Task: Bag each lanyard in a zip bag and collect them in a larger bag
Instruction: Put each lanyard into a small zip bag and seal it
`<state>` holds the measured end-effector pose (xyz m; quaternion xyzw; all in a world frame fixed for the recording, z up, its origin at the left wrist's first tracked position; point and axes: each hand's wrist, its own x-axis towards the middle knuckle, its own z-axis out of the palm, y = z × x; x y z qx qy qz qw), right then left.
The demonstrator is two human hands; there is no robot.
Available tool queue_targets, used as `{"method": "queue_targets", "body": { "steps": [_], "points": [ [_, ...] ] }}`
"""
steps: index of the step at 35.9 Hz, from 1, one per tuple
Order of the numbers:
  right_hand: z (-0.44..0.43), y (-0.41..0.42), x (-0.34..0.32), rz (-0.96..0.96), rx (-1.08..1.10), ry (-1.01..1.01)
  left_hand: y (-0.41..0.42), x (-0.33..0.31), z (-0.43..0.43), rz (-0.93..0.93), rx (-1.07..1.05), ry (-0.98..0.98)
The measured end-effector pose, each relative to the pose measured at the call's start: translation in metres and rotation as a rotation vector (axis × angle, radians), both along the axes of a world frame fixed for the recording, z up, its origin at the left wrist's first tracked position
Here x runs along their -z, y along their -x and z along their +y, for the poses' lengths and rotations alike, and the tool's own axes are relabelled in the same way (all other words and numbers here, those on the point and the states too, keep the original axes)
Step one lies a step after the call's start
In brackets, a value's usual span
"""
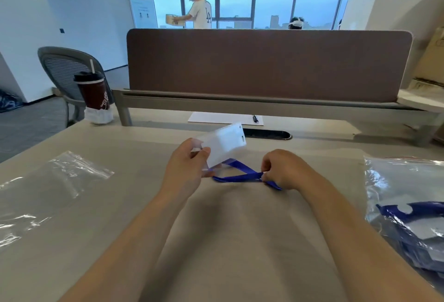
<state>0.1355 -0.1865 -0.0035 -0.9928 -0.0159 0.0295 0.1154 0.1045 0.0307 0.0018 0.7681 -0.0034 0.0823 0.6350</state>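
i'm pinching the badge point(225, 144) in my left hand point(186, 168) above the desk point(240, 229), right hand point(280, 169) gripping the strap point(240, 177), folding it tight so it's fitting a zip bag point(48, 189).

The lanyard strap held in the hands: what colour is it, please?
The flat fabric lanyard strap is solid blue; head view shows it.

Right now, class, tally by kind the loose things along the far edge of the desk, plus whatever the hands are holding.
Drink cup: 1
Paper sheet: 1
Pen: 1
Lanyard, held between left hand and right hand: 1
Total: 4
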Motion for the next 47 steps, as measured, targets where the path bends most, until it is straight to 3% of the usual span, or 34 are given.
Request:
{"method": "queue_targets", "body": {
  "steps": [10,17,21,27,33,39,47],
  "points": [
    [0.03,0.041,-0.065,-0.106,-0.287,-0.201,0.002,-0.013,0.003,-0.19,-0.168,-0.121],
    [0.053,0.058,-0.089,-0.326,-0.445,-0.194,0.011,-0.018,0.003,-0.166,-0.016,-0.24],
    [0.057,0.056,-0.085,-0.411,-0.416,-0.133,0.017,-0.017,-0.001,-0.099,0.119,-0.142],
    [0.051,0.051,-0.075,-0.35,-0.353,-0.149,0.023,-0.019,-0.009,-0.015,0.196,-0.154],
    [0.051,0.049,-0.072,-0.317,-0.303,-0.25,0.023,-0.02,-0.008,-0.056,0.141,-0.406],
    [0.052,0.046,-0.066,-0.329,-0.305,-0.256,0.019,-0.018,-0.007,-0.006,0.176,-0.412],
    [0.053,0.04,-0.055,-0.456,-0.152,-0.371,0.016,-0.02,-0.005,0.064,0.106,-0.235]
  ]
}}
